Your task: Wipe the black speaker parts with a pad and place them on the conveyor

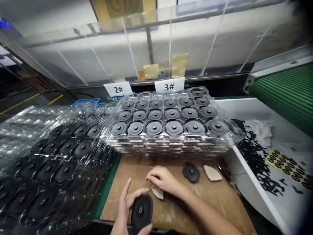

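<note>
My left hand (pixel 124 207) grips a black rounded disc-like part (pixel 141 212) by its edges, its face with a small raised centre turned up. Just above it, my right hand (pixel 162 179) is closed in a pinch close to the left fingertips; whatever lies between those fingers is too small to make out. A cream wedge-shaped pad (pixel 157 192) lies below the right fingers, partly covered. Farther right on the brown board (pixel 181 210) rest another black part (pixel 191 172) and a second cream pad (pixel 212 173).
Stacked clear trays (pixel 168 140) of black parts stand behind the board. More clear trays (pixel 61 156) with black parts fill the left. At right, a white tray (pixel 246 169) holds many small black pieces (pixel 256 163) and a yellow sticker sheet (pixel 286 164).
</note>
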{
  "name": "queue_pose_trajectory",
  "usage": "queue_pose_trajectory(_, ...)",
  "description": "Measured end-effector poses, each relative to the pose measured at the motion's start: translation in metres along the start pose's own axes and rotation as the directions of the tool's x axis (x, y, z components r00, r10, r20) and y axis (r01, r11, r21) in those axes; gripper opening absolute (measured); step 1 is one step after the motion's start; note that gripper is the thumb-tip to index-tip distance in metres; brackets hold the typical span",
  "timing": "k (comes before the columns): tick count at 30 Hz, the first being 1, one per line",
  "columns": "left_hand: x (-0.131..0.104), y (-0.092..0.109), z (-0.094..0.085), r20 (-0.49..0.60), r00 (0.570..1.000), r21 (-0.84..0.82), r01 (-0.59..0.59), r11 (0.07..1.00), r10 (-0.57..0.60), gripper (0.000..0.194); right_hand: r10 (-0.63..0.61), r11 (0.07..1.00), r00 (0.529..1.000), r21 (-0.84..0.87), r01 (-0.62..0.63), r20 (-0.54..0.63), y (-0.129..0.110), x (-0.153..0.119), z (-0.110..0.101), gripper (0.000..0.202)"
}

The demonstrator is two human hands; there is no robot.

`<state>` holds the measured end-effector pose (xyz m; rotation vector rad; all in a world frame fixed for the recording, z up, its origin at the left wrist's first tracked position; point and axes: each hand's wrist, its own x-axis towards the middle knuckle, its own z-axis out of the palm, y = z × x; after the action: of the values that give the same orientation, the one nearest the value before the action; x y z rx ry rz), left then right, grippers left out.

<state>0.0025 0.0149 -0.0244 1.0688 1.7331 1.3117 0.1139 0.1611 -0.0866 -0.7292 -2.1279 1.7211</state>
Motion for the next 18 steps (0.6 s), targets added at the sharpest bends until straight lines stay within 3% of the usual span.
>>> queue_pose_trajectory(4, 0.009, -0.001, 0.005, 0.013, 0.98, 0.028, -0.198, 0.98, 0.197, 0.089, 0.073, 0.99, 0.99, 0.128, -0.058, -0.117, -0.033, -0.049, -0.003, 0.046)
queue_pose_trajectory(9, 0.011, 0.002, 0.004, 0.105, 0.951, -0.1, -0.281, 0.954, 0.291, 0.082, 0.185, 0.946, 0.976, 0.29, -0.145, -0.113, -0.056, -0.084, 0.025, 0.048)
queue_pose_trajectory(12, 0.009, -0.005, 0.0, 0.089, 0.965, -0.211, -0.226, 0.951, 0.249, 0.08, 0.287, 0.9, 0.947, 0.38, -0.214, -0.146, -0.057, -0.08, 0.045, 0.043)
queue_pose_trajectory(15, 0.009, -0.015, -0.011, 0.034, 0.991, -0.278, -0.115, 0.954, 0.129, 0.083, 0.35, 0.846, 0.926, 0.472, -0.248, -0.142, -0.055, -0.071, 0.058, 0.041)
queue_pose_trajectory(18, 0.009, -0.024, -0.023, 0.072, 0.997, -0.327, 0.023, 0.945, 0.0, 0.086, 0.373, 0.794, 0.923, 0.548, -0.264, -0.095, -0.056, -0.062, 0.064, 0.042)
